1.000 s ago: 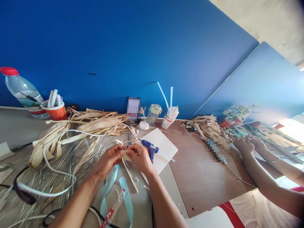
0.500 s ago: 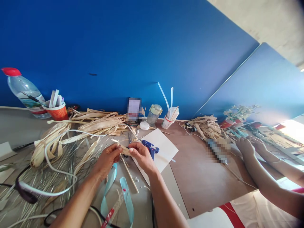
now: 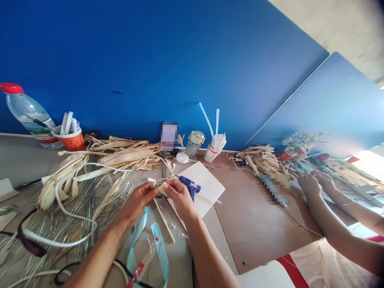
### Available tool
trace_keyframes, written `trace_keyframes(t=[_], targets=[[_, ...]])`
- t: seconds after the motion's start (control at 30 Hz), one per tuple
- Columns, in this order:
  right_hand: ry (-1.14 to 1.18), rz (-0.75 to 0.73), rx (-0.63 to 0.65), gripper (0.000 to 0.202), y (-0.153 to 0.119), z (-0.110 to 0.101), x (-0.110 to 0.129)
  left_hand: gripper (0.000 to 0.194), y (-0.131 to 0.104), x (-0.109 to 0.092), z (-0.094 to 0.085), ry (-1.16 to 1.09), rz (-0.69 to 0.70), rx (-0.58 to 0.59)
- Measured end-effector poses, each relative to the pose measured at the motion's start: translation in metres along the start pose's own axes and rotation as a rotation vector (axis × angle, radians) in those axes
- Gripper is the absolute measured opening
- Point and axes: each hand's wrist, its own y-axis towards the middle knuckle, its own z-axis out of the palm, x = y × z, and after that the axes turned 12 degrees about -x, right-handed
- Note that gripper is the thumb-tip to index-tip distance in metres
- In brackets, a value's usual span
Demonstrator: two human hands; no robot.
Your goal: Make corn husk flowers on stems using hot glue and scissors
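Observation:
A short piece of pale dried corn husk [image 3: 162, 188] is pinched between my two hands, just above the desk. My left hand [image 3: 140, 198] has its thumb and fingertips closed on the husk's left end. From the other side, the thumb and fingers of my right hand [image 3: 180, 195] grip it too. Right behind my right hand lies a blue glue gun [image 3: 192, 186], partly covered by that hand, on a white sheet [image 3: 211, 182]. Below the hands are a thin wooden stick [image 3: 165, 224] and a light blue ribbon [image 3: 161, 246].
Corn husks [image 3: 126, 154] and thin wires [image 3: 72, 220] spread over the left side, crossed by a white cable [image 3: 58, 192]. A bottle [image 3: 30, 116], a red cup [image 3: 73, 140], a jar [image 3: 195, 144] and a white cup [image 3: 211, 154] line the blue partition. At right, a co-worker's forearms [image 3: 339, 232] rest on the desk.
The husk piece has turned and shows less of its length between my fingertips. My hands have drawn slightly closer together. The view has shifted a little.

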Motion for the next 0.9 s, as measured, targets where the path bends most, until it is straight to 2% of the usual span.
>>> trace_keyframes(t=[0.3,0.43,0.53,0.63,0.8,0.9], targets=[[0.272,0.117,-0.052,0.029,0.000,0.002,0.005,0.034,-0.003,-0.009,0.005,-0.162,0.032,-0.087],[0.309,0.200,0.080,0.030,-0.004,0.008,0.002,0.029,-0.003,-0.007,0.004,-0.205,-0.026,-0.044],[0.320,0.259,0.145,0.031,-0.008,0.015,-0.002,0.034,-0.004,-0.007,0.004,-0.213,-0.094,-0.007],[0.310,0.272,0.161,0.032,-0.010,0.020,-0.005,0.035,-0.005,-0.007,0.003,-0.225,-0.110,0.039],[0.267,0.270,0.186,0.031,-0.011,0.019,-0.006,0.025,-0.006,-0.009,0.002,-0.268,-0.055,0.076],[0.053,0.151,0.082,0.022,-0.007,0.013,-0.006,0.026,-0.004,-0.009,0.001,-0.327,-0.047,0.037]])
